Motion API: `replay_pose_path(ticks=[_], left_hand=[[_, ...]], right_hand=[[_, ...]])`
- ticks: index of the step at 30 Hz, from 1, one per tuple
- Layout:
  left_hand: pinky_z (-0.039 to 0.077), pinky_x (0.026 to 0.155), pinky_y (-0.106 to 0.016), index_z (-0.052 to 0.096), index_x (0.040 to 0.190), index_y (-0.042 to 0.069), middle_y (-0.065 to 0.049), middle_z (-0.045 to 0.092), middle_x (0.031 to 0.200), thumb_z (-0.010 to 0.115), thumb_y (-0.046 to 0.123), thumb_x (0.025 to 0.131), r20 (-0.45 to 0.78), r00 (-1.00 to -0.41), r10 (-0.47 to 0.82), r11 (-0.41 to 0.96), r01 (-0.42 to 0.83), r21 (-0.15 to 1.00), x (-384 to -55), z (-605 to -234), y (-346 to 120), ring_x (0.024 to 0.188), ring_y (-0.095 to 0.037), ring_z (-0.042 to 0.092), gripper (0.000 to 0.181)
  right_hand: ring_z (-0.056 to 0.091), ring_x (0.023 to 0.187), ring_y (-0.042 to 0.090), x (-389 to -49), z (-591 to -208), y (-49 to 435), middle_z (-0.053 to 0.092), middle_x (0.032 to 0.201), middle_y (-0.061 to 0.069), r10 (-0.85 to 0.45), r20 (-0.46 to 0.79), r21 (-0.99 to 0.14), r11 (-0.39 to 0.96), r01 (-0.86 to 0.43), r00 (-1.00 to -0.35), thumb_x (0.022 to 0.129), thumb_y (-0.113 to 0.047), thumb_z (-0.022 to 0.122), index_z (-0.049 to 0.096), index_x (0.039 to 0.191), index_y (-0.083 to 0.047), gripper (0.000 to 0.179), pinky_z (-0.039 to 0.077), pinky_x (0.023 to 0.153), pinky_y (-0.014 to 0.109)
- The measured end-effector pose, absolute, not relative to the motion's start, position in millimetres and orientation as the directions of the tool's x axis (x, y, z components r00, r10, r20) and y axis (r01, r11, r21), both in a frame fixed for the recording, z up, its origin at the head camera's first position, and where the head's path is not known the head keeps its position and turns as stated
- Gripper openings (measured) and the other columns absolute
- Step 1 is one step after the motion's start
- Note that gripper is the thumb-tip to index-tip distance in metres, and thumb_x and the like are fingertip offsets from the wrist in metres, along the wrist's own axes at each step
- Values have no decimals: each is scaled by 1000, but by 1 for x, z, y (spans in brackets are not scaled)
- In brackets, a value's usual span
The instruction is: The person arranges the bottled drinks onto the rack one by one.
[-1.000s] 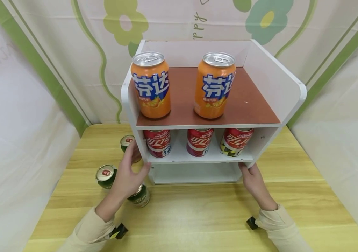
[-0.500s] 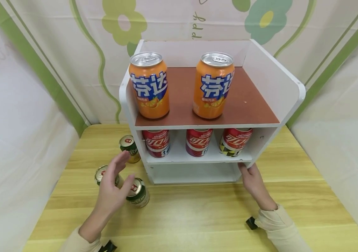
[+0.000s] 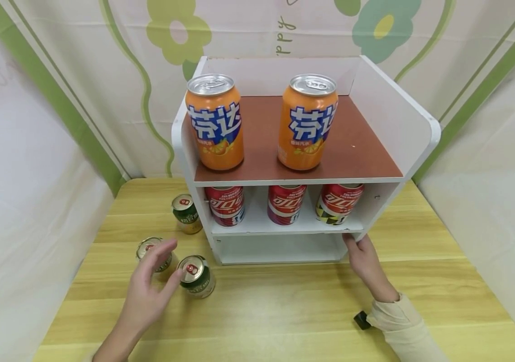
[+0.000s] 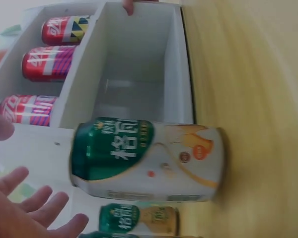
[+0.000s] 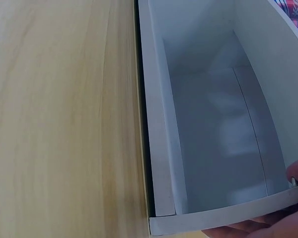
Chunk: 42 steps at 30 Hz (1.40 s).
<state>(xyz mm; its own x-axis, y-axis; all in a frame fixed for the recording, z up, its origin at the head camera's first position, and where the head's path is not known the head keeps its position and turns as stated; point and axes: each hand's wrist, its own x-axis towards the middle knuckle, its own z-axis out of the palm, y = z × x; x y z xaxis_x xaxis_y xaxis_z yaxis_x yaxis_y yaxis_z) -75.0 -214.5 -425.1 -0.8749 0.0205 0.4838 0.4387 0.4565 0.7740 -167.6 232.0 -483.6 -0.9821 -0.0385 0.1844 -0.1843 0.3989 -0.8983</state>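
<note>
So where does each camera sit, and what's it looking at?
Head: on the person's head, facing forward and down at the shelf unit; the left grip, right grip and right sleeve show.
Left wrist: on that wrist, facing a green can; the left grip and a bit of the right grip show.
Right wrist: on that wrist, facing into the bottom compartment; part of the right grip shows.
Shared: both wrist views show that compartment and red cans.
</note>
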Motion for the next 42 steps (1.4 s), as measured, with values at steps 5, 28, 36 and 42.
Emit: replay_pose_path(ticks=[5, 28, 36, 42], left_hand=[[38, 108, -12, 53, 143, 5, -7, 54, 144, 80, -7, 80, 411, -909, 62, 479, 389, 787, -73, -436, -220, 129, -1, 48, 69], [57, 95, -34, 36, 156, 12, -17, 45, 150, 95, 11, 66, 253, -953, 165, 532, 302, 791, -80, -487, -227, 124, -2, 49, 107], [56, 95, -45, 33, 156, 12, -22, 47, 147, 94, 5, 66, 274, -951, 146, 478, 311, 821, -79, -493, -220, 123, -13, 55, 108], [53, 99, -48, 27, 158, 14, -22, 49, 147, 95, 0, 63, 283, -946, 156, 529, 322, 785, -81, -496, -218, 125, -32, 56, 117]], right_hand=[[26, 147, 43, -168, -484, 233, 28, 161, 24, -36, 183, -896, 406, -181, -983, 112, -25, 35, 19, 161, -3, 56, 25, 116, 68], [24, 148, 45, -168, -482, 233, 26, 162, 25, -40, 157, -903, 399, -160, -987, 112, -26, 35, 17, 161, -1, 58, 24, 117, 68], [27, 147, 43, -167, -481, 232, 28, 161, 24, -38, 145, -909, 390, -148, -989, 112, -24, 36, 19, 160, -1, 56, 25, 117, 67], [28, 146, 42, -168, -483, 233, 30, 160, 24, -38, 163, -905, 392, -165, -986, 112, -25, 35, 21, 159, 0, 55, 26, 116, 68]])
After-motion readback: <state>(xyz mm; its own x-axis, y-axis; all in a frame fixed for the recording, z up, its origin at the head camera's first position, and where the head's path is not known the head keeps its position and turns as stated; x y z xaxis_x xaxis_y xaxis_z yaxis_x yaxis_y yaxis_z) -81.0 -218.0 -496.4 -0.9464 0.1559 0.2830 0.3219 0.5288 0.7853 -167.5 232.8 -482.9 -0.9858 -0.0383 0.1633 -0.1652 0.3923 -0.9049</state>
